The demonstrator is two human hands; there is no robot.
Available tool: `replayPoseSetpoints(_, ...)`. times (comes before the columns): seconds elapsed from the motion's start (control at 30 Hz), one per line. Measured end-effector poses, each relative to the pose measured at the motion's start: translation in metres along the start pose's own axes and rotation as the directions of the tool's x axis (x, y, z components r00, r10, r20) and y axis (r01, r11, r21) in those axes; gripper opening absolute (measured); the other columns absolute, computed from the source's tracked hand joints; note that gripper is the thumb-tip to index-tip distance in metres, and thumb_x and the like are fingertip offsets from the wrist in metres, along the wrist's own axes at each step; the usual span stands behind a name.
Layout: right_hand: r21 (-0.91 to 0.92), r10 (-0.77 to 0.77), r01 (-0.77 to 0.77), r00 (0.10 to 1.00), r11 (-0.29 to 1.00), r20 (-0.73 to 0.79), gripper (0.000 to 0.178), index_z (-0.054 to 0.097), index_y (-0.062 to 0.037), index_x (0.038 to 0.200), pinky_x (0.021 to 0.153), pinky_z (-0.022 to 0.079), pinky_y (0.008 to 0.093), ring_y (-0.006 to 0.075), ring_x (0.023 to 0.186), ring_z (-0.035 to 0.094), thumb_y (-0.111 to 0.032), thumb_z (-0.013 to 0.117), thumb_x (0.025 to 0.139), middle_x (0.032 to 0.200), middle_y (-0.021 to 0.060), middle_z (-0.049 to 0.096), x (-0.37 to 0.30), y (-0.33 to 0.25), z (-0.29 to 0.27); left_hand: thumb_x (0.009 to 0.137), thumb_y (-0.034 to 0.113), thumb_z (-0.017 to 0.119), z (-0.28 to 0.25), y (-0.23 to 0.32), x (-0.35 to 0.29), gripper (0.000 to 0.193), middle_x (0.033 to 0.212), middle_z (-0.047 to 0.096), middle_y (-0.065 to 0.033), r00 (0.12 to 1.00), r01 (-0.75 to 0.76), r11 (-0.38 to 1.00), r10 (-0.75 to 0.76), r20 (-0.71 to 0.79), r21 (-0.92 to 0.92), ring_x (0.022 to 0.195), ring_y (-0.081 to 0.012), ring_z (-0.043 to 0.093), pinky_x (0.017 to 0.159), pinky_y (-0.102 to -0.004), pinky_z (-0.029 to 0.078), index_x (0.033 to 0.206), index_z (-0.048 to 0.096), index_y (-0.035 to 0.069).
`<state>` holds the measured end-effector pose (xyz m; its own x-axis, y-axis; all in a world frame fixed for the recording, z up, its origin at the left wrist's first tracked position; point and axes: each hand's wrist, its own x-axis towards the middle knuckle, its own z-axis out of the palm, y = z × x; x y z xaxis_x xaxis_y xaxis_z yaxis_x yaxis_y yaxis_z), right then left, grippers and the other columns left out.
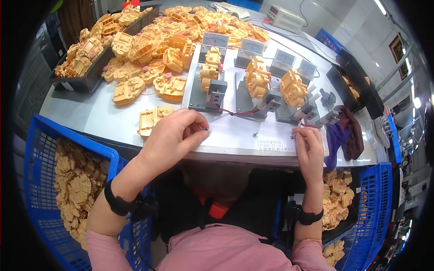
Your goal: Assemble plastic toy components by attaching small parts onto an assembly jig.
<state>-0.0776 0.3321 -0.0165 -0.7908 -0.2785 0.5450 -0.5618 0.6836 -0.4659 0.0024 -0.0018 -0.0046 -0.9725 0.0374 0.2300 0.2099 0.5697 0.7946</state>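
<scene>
My left hand (pixel 176 133) rests at the table's front edge, thumb and forefinger pinched at a tiny dark thing too small to name. Beside it lies a yellow plastic gearbox housing (pixel 153 121). My right hand (pixel 310 147) is also pinched, its fingertips at a small metallic piece (pixel 293 135) I cannot identify. Between the hands a small metal part (pixel 255 134) lies on the white tabletop. Beyond them, yellow gearbox units stand upright on grey fixtures: a left unit (pixel 210 70), a middle unit (pixel 257 77) and a right unit (pixel 294 88). Red wires (pixel 233 113) run along the fixtures' fronts.
Analog meters (pixel 250 47) stand behind the fixtures. A large pile of yellow housings (pixel 149 45) covers the back left, next to a black tray (pixel 77 86). Blue crates (pixel 40 180) with more housings flank me. A purple cloth (pixel 334 140) hangs at the right edge.
</scene>
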Motion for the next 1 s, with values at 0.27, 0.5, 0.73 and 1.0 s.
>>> replayPoseSetpoints(0.27, 0.082, -0.001, -0.004, 0.998, 0.997, 0.066, 0.014, 0.068, -0.0004, 0.104, 0.09, 0.047, 0.0359, 0.0301, 0.1, 0.06, -0.004, 0.065, 0.091, 0.102, 0.014, 0.062, 0.002, -0.007, -0.008, 0.089, 0.013, 0.073, 0.002, -0.002, -0.003, 0.017, 0.087, 0.062, -0.0073, 0.998, -0.049, 0.997, 0.051, -0.045, 0.058, 0.073, -0.0153, 0.057, 0.067, -0.029, 0.048, 0.101, 0.067, 0.002)
replayPoseSetpoints(0.5, 0.141, -0.141, 0.132, 0.988, 0.981, 0.056, 0.011, 0.07, -0.0002, 0.1, 0.083, 0.048, 0.0349, 0.0262, 0.091, 0.061, -0.002, 0.069, 0.089, 0.092, 0.0111, 0.065, 0.021, -0.057, 0.009, 0.089, 0.014, 0.071, 0.002, -0.002, 0.001, 0.017, 0.087, 0.061, -0.0082, 0.997, -0.072, 0.993, 0.075, -0.036, 0.092, 0.071, -0.0161, 0.058, 0.067, -0.0298, 0.048, 0.1, 0.066, 0.002)
replayPoseSetpoints(0.73, 0.163, -0.159, 0.149, 0.986, 0.975, 0.048, 0.018, 0.067, -0.0006, 0.109, 0.084, 0.049, 0.0326, 0.0214, 0.092, 0.062, -0.003, 0.069, 0.091, 0.097, 0.0102, 0.064, 0.049, -0.077, 0.005, 0.089, 0.015, 0.071, 0.003, -0.008, -0.002, 0.016, 0.086, 0.061, -0.0091, 0.991, -0.109, 0.986, 0.118, -0.063, 0.127, 0.072, -0.0192, 0.06, 0.067, -0.0316, 0.049, 0.1, 0.066, 0.004)
replayPoseSetpoints(1.0, -0.093, -0.181, 0.198, 0.969, 0.976, 0.167, 0.06, 0.056, 0.0024, 0.127, 0.092, 0.05, 0.0444, 0.0382, 0.107, 0.066, -0.042, 0.069, 0.09, 0.115, 0.0249, 0.067, 0.118, -0.088, 0.029, 0.09, 0.02, 0.069, 0.005, -0.008, -0.002, 0.015, 0.087, 0.065, -0.0091, 0.984, -0.144, 0.974, 0.159, -0.077, 0.173, 0.082, -0.0291, 0.067, 0.071, -0.0406, 0.052, 0.098, 0.065, 0.009)
